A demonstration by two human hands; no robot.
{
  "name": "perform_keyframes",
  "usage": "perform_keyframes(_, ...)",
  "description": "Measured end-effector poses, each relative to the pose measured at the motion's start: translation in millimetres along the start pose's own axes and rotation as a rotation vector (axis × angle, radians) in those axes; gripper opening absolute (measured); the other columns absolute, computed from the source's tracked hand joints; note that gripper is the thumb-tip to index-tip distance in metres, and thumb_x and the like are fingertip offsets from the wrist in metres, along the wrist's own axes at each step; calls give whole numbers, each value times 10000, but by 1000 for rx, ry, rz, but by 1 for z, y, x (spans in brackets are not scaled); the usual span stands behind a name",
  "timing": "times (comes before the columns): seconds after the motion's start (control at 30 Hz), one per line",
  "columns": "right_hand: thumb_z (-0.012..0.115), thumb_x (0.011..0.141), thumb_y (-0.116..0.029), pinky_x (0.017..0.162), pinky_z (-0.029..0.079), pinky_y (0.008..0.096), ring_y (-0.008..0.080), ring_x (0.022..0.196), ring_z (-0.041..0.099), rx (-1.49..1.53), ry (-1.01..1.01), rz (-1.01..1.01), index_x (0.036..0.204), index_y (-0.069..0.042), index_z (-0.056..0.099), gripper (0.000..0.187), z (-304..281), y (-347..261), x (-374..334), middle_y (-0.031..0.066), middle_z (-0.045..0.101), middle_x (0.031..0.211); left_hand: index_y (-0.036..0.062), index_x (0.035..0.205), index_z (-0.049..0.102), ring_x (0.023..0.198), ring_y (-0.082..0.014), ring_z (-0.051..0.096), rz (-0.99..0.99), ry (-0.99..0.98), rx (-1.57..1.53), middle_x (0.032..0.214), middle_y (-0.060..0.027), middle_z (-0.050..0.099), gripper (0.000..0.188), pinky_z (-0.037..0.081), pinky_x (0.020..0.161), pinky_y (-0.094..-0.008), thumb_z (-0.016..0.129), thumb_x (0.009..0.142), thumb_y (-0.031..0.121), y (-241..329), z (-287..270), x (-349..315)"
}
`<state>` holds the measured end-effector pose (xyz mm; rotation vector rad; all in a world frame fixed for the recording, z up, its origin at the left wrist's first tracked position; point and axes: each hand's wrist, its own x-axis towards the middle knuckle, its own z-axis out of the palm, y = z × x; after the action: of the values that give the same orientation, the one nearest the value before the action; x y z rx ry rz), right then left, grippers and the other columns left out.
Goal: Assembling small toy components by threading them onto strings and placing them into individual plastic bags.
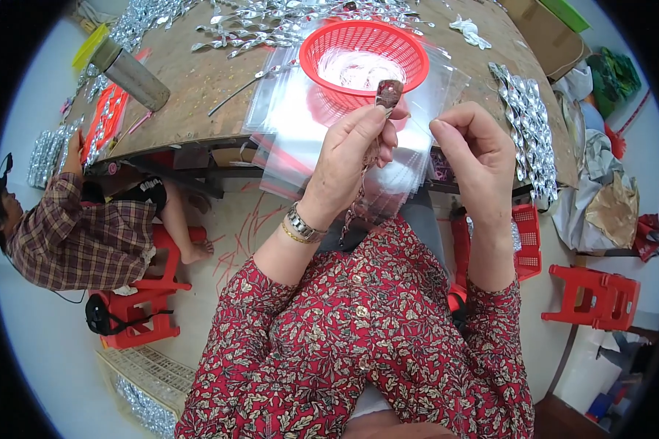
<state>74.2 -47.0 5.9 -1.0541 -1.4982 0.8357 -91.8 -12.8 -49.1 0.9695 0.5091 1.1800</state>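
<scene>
My left hand [355, 150], with a watch and a gold bracelet at the wrist, is closed round a twisted foil strip [389, 94]. The strip's flat shiny end sticks up above the thumb, and its twisted tail hangs below the palm toward my lap. To the right, my right hand [476, 157] is raised with thumb and forefinger pinched together; whatever they hold is too small to make out. Just beyond my left hand stands a red plastic basket [311, 47] with white and pinkish strands inside. It rests on a stack of clear plastic bags [278, 110] at the table's near edge.
Silver twisted strips [523, 124] lie at the table's right edge, with more [271, 25] at the back. A metal flask [135, 77] stands at the left. Another person [88, 234] sits at the left on a red stool. Red stools [593, 296] and a red crate [527, 241] stand at the right.
</scene>
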Motion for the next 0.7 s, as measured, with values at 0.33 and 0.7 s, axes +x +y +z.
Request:
perform_keyframes(0.33,609,853,-22,566,370,182,10,635,464,-60,75,-117,823,3,605,40,9,5,2,-36,537,699,9,1094,604,627,-22,484,15,-3,68,747,40,536,347,359,562,-155,469,983,309,-3,3,-3)
perform_keyframes(0.7,611,876,-29,590,352,158,2,680,460,-59,43,-83,866,-1,604,31,11,1,2,-53,538,765,-5,1079,603,638,-28,467,24,-19,42,744,39,526,311,373,576,-165,485,980,265,-3,7,-5)
